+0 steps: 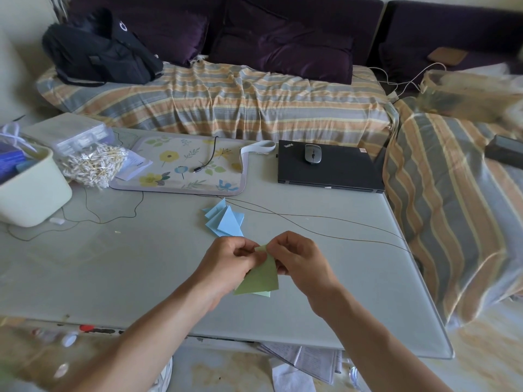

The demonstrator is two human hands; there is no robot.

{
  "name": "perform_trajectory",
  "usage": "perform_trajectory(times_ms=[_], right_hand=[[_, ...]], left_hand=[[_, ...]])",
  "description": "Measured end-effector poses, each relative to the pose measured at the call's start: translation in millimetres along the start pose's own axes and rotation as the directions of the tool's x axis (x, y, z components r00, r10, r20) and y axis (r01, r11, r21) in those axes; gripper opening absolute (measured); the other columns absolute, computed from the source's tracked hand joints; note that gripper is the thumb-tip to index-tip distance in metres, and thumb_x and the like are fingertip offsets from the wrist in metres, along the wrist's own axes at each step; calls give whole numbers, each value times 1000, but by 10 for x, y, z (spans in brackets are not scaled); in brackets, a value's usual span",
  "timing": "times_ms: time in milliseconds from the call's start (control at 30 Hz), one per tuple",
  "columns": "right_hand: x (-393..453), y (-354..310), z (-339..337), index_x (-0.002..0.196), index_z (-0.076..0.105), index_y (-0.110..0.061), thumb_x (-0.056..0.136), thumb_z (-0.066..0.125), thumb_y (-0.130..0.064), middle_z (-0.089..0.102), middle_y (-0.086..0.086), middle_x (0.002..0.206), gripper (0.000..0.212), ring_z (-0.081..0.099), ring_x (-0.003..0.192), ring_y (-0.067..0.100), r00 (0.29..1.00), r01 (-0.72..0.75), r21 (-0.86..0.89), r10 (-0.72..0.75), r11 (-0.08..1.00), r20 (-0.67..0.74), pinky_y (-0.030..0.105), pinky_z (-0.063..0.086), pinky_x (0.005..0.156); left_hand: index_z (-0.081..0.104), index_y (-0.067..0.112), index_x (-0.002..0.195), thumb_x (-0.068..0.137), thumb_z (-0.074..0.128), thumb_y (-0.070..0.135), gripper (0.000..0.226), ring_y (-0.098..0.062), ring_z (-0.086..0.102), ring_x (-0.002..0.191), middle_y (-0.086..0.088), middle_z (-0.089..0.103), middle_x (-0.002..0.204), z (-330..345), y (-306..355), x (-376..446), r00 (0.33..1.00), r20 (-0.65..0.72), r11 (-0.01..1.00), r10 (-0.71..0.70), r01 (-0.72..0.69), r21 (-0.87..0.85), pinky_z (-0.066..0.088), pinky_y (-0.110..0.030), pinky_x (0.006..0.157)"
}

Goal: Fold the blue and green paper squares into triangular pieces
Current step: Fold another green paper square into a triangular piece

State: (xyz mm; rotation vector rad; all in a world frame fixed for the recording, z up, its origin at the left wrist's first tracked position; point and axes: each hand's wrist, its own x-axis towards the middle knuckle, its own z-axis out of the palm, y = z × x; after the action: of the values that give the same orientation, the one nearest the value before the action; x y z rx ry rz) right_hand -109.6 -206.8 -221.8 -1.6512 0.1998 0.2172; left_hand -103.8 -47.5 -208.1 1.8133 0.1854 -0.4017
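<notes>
Both hands meet above the near middle of the table (113,264). The left hand (226,264) and the right hand (300,264) have curled fingers and pinch the top corner of a green paper (259,278), which hangs down between them as a triangular shape. A lighter green edge shows under its lower side, so it may be folded or more than one sheet; this cannot be told.

Just behind the hands, a pile of blue paper pieces (223,220) lies flat on the table, already folded into triangles. They overlap, so the exact number is not clear, but at least four show.

The front edge of the table is near the person's forearms, and the right edge runs beside a striped sofa cover (452,207). Bare surface lies to the left and to the right of the hands.

At the far side there is one closed laptop (339,176) with one mouse (312,154) on it, one flowered mat (181,168), one bag of cotton swabs (90,165) and one white bin (34,190). Thin wires (325,219) cross the table behind the blue pile.
</notes>
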Motion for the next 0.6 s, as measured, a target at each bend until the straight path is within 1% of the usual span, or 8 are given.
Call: perform_trajectory(times_ms=[100, 167, 267, 333, 433, 500, 533, 600], right_hand=[[2, -7, 1, 84, 68, -5, 94, 64, -10, 65, 5, 72, 12, 56, 69, 19, 1000, 11, 7, -11, 1000, -10, 35, 51, 71], [-1, -5, 8, 87, 68, -1, 95, 63, -11, 65, 5, 73, 14, 57, 68, 18, 1000, -2, 23, 2, 1000, -13, 34, 52, 71], [-2, 13, 27, 92, 70, 2, 97, 64, -15, 68, 8, 76, 19, 62, 70, 18, 999, -34, 30, 34, 999, 9, 40, 58, 77], [8, 35, 29, 91, 71, 0, 97, 65, -18, 69, 11, 76, 20, 62, 71, 19, 1000, -13, -14, 13, 1000, -4, 48, 59, 82], [18, 52, 30, 84, 72, -9, 96, 67, -23, 72, 20, 81, 19, 62, 70, 19, 998, 50, -120, -54, 992, -37, 52, 57, 80], [18, 49, 33, 87, 73, -6, 96, 67, -22, 72, 21, 82, 19, 62, 69, 18, 999, 40, -99, -44, 994, -32, 49, 58, 79], [16, 44, 29, 89, 73, -3, 96, 67, -20, 71, 18, 78, 19, 63, 69, 17, 999, 21, -71, -23, 997, -23, 44, 60, 77], [-7, 28, 29, 92, 73, 1, 96, 68, -17, 70, 7, 72, 19, 63, 66, 14, 1000, -9, -31, 9, 999, 4, 33, 59, 72]], left_hand=[[77, 14, 94, 93, 73, 19, 6, -6, 65, 66, -1, 76, 83, 3, 6, -1, 1000, 4, 1000, -1, 1, 9, 52, -21, 66], [77, 15, 91, 93, 73, 19, 6, -10, 66, 70, -4, 77, 85, 6, 2, 4, 1000, -3, 1000, -2, 2, 11, 53, -27, 72], [79, 14, 89, 93, 72, 16, 9, -14, 68, 74, -7, 79, 90, 4, -5, 6, 1000, -9, 1000, -5, 5, 6, 55, -32, 78], [79, 13, 88, 93, 71, 14, 10, -14, 70, 75, -7, 79, 90, 3, -4, 6, 1000, -4, 1000, -8, 8, 0, 56, -32, 79], [79, 11, 89, 94, 69, 12, 11, -14, 71, 74, -5, 80, 87, 6, 9, 1, 1000, -2, 1000, -13, 13, -17, 58, -32, 79], [78, 13, 85, 94, 70, 14, 12, -12, 69, 70, -3, 79, 82, 9, 11, 5, 1000, -26, 1000, -14, 14, -10, 56, -30, 72], [77, 14, 82, 94, 70, 15, 14, -12, 66, 67, 0, 77, 77, 11, 5, 10, 999, -44, 1000, -14, 14, -7, 53, -27, 68], [75, 16, 78, 94, 71, 18, 16, -12, 62, 65, 5, 71, 70, 7, -15, 28, 996, -85, 1000, -10, 10, -10, 47, -25, 67]])
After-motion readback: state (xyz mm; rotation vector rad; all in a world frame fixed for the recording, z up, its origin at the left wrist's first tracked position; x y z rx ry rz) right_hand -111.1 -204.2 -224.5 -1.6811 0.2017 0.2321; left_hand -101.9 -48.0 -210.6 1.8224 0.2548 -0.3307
